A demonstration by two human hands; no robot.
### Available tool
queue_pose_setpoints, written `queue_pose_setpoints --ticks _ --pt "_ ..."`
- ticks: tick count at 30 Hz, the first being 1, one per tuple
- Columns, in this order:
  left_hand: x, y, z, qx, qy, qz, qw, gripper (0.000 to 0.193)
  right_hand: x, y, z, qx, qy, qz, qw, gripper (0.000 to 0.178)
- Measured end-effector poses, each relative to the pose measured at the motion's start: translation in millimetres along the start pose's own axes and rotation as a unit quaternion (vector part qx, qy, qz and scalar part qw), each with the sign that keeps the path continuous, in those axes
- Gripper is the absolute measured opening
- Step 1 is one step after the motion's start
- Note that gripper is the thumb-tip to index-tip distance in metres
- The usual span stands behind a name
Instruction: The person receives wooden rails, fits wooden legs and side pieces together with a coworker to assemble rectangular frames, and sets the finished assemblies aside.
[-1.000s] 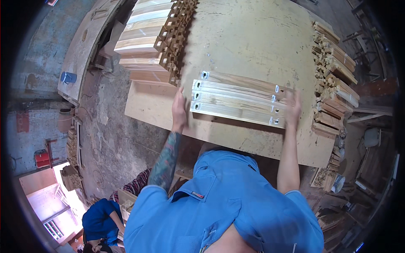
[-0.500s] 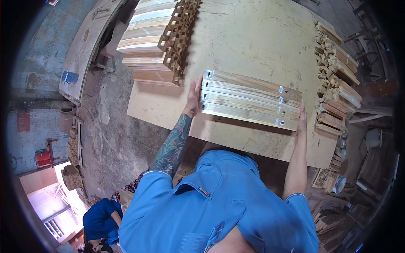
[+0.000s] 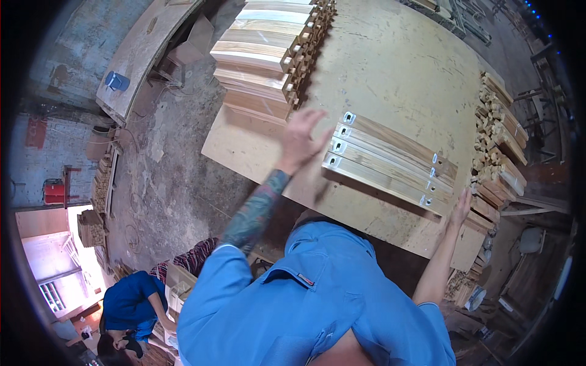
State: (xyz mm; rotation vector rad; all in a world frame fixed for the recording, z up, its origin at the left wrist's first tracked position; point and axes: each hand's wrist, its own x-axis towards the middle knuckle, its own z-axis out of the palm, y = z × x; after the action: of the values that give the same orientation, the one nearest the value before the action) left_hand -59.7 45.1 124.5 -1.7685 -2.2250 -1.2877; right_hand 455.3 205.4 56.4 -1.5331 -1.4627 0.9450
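Note:
Several pale wooden slats [image 3: 387, 161] lie side by side on a large board-topped table [image 3: 390, 67]. Slots are cut near their ends, ringed with white marks. My left hand [image 3: 302, 140] is lifted just off the slats' left ends, slightly blurred, with its fingers apart and nothing in them. My right hand [image 3: 462, 210] is beside their right ends, fingers stretched out; whether it touches the wood I cannot tell.
Stacked slats [image 3: 262, 52] with notched ends stand at the table's far left. Another pile of wooden pieces [image 3: 500, 146] lines its right edge. A blue cup [image 3: 117, 81] sits on a side bench. A person in blue [image 3: 131, 305] bends at lower left.
My left hand has come away from the slats' left ends and its fingers have spread. The right hand has shifted nearer me along their right ends. The whole view has turned somewhat.

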Motion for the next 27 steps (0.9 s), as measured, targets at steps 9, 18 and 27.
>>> queue_pose_setpoints --ticks 9,18,27 --pt "92 -64 -82 0.343 -0.233 0.036 0.909 0.054 -70 -58 73 0.068 0.001 0.041 0.997 0.039" --pt "118 -7 -149 0.069 -0.143 0.142 0.977 0.053 -116 -92 114 0.032 -0.033 -0.017 0.999 0.033" --pt "116 44 -148 -0.145 -0.148 0.141 0.968 0.057 -132 -125 144 0.086 -0.077 0.010 0.993 0.032"
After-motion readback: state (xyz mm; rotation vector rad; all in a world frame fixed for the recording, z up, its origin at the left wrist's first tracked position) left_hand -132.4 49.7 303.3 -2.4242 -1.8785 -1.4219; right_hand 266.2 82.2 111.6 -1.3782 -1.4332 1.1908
